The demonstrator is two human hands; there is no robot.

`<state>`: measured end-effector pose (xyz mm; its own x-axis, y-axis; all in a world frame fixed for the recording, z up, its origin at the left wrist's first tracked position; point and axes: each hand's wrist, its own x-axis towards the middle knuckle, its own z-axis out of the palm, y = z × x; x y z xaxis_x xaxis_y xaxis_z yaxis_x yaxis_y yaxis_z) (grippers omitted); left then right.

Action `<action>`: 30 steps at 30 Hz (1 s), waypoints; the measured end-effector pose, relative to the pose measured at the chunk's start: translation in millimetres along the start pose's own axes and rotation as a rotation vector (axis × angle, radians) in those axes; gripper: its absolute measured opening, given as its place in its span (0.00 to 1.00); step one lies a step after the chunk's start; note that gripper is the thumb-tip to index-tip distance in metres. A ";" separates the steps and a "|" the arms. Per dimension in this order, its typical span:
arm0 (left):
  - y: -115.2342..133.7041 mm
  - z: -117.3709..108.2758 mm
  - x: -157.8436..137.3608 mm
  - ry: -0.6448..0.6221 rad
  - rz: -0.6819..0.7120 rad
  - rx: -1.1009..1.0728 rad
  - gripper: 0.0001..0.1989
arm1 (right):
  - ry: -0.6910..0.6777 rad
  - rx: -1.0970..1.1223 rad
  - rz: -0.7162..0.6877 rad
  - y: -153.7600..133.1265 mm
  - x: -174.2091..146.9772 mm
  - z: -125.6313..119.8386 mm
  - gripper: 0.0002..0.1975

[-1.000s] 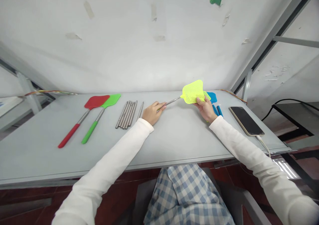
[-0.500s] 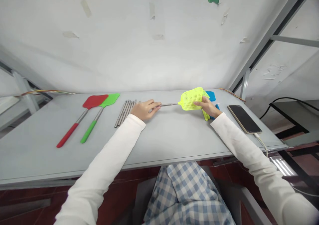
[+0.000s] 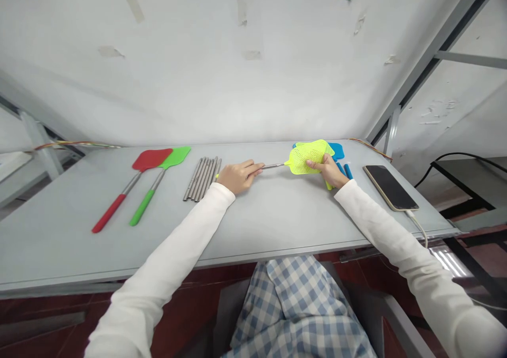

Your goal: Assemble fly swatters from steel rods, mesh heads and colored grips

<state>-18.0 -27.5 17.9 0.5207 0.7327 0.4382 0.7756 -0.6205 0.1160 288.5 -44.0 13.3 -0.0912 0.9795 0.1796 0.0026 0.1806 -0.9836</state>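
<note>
A yellow mesh fly swatter is held level above the table between my two hands. My left hand is closed on its thin metal rod, and a small yellow bit shows left of the knuckles. With thumb and fingers, my right hand grips the swatter head at its right side. Under and behind that hand lie blue swatter heads, short blue handles and a partly hidden yellow piece. Several bare metal tubes lie side by side left of my left hand.
A red swatter and a green swatter lie on the left of the grey table, heads overlapping. A phone with a charging cable rests near the right edge. A white wall stands behind.
My left hand has slid a little to the right, toward the swatter head, so less rod shows. My right hand stays on the head. More of the blue pieces is visible.
</note>
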 end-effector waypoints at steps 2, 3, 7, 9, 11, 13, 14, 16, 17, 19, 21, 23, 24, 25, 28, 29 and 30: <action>2.0 -3.0 0.0 0.000 -0.002 0.019 0.22 | -0.002 0.009 -0.015 0.3 -0.4 0.6 0.26; 2.7 -4.2 -0.1 -0.002 0.002 0.033 0.21 | -0.009 0.012 -0.020 0.1 -0.8 1.1 0.27; 6.3 -0.2 -1.2 -0.006 0.055 0.075 0.22 | -0.013 0.026 -0.007 -2.8 -4.3 8.8 0.26; 11.0 7.3 -1.4 -0.023 0.113 0.057 0.22 | -0.048 0.022 0.020 -5.2 -6.4 17.9 0.25; 17.8 15.1 -0.8 -0.033 0.153 0.015 0.21 | -0.106 0.014 0.034 -7.8 -7.8 29.1 0.23; 25.1 19.1 0.5 -0.024 0.150 -0.038 0.21 | -0.117 0.005 0.010 -10.0 -8.4 38.6 0.21; 28.5 18.9 1.3 -0.016 0.138 -0.066 0.21 | -0.105 -0.001 -0.009 -10.9 -8.4 41.5 0.20; 33.9 14.3 3.0 -0.011 0.114 -0.118 0.20 | -0.064 -0.013 -0.042 -11.8 -8.0 42.3 0.20; 35.6 10.4 3.5 -0.017 0.098 -0.137 0.20 | -0.043 -0.014 -0.049 -11.8 -7.6 40.2 0.20; 36.4 1.5 3.4 -0.053 0.054 -0.150 0.20 | -0.010 -0.011 -0.044 -10.9 -6.0 31.5 0.21; 33.0 -5.9 1.8 -0.112 0.006 -0.115 0.21 | 0.039 0.002 -0.055 -9.4 -3.5 18.9 0.22; 26.1 -9.5 -0.7 -0.169 -0.028 -0.050 0.20 | 0.073 0.019 -0.081 -7.8 -0.3 5.8 0.23; 22.2 -9.8 -2.0 -0.186 -0.038 -0.017 0.18 | 0.076 0.029 -0.089 -6.9 1.1 0.2 0.23; 18.7 -9.3 -3.1 -0.197 -0.046 0.011 0.18 | 0.074 0.040 -0.089 -5.9 2.3 -4.2 0.23; 12.3 -6.0 -6.1 -0.207 -0.040 0.062 0.19 | 0.052 0.071 -0.046 -2.0 2.9 -8.9 0.25; 11.5 -5.3 -7.0 -0.204 -0.034 0.071 0.19 | 0.041 0.073 -0.028 -0.5 2.1 -7.8 0.25; 11.1 -5.2 -7.8 -0.203 -0.031 0.078 0.19 | 0.024 0.071 -0.011 0.9 0.9 -5.8 0.26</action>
<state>-15.3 -41.6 20.5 0.5510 0.7973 0.2462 0.8136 -0.5789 0.0540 294.2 -42.4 12.7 -0.0673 0.9794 0.1904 -0.0687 0.1859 -0.9802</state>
